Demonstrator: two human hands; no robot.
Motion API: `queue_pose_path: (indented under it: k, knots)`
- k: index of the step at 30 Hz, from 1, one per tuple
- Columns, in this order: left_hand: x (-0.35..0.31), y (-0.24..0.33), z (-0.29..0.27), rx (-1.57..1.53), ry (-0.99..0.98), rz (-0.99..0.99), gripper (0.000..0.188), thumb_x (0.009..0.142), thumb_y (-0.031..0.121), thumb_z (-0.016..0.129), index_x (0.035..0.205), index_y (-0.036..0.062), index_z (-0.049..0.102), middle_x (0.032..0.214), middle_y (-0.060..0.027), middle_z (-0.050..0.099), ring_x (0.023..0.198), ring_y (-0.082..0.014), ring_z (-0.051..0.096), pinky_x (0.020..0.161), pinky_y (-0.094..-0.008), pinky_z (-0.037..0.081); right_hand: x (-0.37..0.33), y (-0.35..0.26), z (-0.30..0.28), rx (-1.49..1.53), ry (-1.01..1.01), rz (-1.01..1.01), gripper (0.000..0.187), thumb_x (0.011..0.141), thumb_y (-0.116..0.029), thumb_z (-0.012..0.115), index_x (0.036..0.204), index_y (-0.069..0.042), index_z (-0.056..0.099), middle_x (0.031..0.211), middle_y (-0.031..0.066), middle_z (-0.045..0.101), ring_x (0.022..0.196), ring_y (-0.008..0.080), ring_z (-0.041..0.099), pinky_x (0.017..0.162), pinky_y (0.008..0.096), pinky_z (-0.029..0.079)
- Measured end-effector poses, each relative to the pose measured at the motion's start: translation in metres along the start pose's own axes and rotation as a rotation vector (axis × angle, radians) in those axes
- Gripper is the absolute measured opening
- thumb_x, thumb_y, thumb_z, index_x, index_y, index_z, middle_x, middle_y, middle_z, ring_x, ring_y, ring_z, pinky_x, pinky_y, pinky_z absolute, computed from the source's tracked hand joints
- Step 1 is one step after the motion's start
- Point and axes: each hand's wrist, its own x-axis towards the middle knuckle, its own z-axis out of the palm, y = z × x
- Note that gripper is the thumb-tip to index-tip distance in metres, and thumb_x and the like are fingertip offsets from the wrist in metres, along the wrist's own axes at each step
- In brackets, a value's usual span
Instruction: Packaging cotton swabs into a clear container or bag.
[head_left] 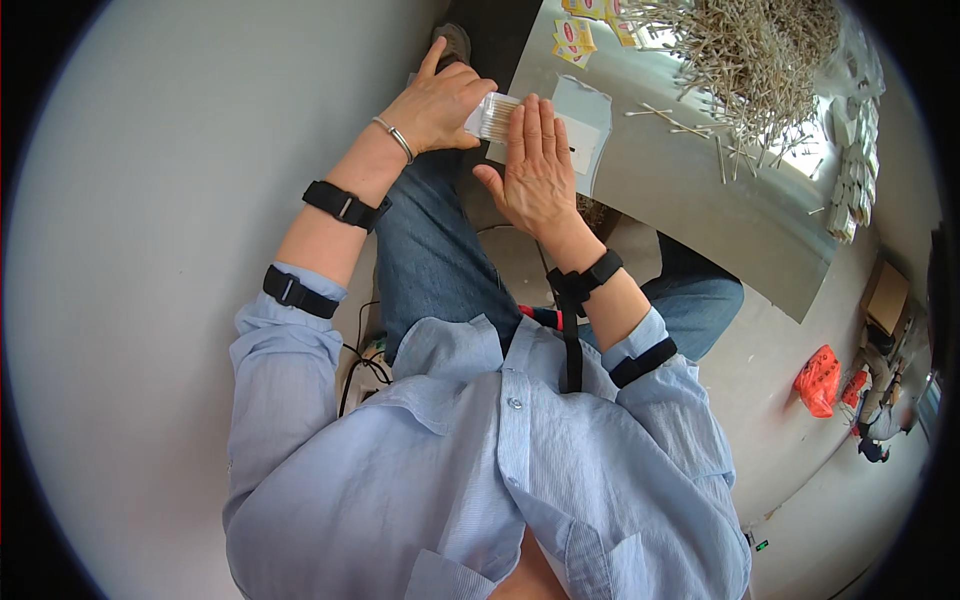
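A small clear plastic pack of cotton swabs [500, 117] lies at the table's left edge. My left hand [438, 108] is closed on the pack's left end, thumb on the near side and one finger sticking out away from it. Stretched out flat, palm down, my right hand [538, 170] has its fingers close together and its thumb out to the side. Its fingers cover the pack's right end; whether they press on it I cannot tell. Beneath that hand is a white sheet or pad [588, 140], partly hidden.
A large heap of loose cotton swabs [760, 60] covers the metal table [690, 185] at far right, with several strays. Yellow-and-white printed cards [574, 38] lie at the back. Stacked packs [853, 180] line the right edge. A red plastic bag [819, 381] sits on the floor.
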Motion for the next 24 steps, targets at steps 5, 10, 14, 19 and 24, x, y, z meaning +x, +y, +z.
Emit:
queue_pose_path:
  k: [5,10,14,19,24]
  knots:
    - [-0.003,-0.008,0.017,-0.091,0.029,0.016,0.064,0.063,0.029,0.079,0.120,0.0089,0.058,0.105,-0.0070,0.064,0.112,-0.0227,0.056,0.117,-0.0520,0.017,0.003,-0.005,0.002,0.016,-0.003,0.016,0.090,0.091,-0.061,0.042,0.145,0.009,0.024,0.154,0.0245,0.018,0.146,0.0374,0.011,0.118,0.0453,0.007]
    - [-0.003,-0.010,0.029,-0.132,0.086,0.027,0.065,0.062,0.028,0.078,0.121,0.0084,0.057,0.104,-0.0088,0.064,0.110,-0.0246,0.056,0.115,-0.0513,0.021,0.007,-0.011,0.004,0.000,-0.012,0.010,0.090,0.091,-0.061,0.042,0.145,0.009,0.024,0.154,0.0249,0.018,0.146,0.0375,0.010,0.118,0.0455,0.006]
    - [-0.002,-0.013,0.034,-0.281,0.089,0.027,0.066,0.061,0.027,0.079,0.121,0.0087,0.056,0.106,-0.0096,0.064,0.108,-0.0272,0.057,0.113,-0.0468,0.026,0.013,-0.020,0.010,0.020,0.003,0.016,0.090,0.091,-0.060,0.043,0.144,0.010,0.025,0.154,0.0254,0.018,0.146,0.0379,0.009,0.118,0.0453,0.006]
    - [-0.011,-0.023,0.030,-0.465,0.097,-0.070,0.073,0.061,0.025,0.080,0.127,0.0084,0.054,0.114,-0.0123,0.064,0.106,-0.0284,0.058,0.111,-0.0402,0.031,0.017,-0.027,0.015,0.020,0.019,0.061,0.092,0.090,-0.060,0.044,0.143,0.012,0.023,0.153,0.0289,0.015,0.145,0.0406,0.008,0.118,0.0453,0.005]
    - [-0.028,-0.025,0.056,-1.284,0.490,-0.767,0.068,0.092,0.055,0.054,0.140,0.0082,0.043,0.138,-0.0089,0.050,0.127,-0.0200,0.047,0.108,-0.0403,0.035,0.018,-0.029,0.015,0.064,0.026,0.052,0.095,0.090,-0.060,0.044,0.144,0.013,0.017,0.153,0.0305,0.014,0.145,0.0418,0.006,0.118,0.0460,0.004]
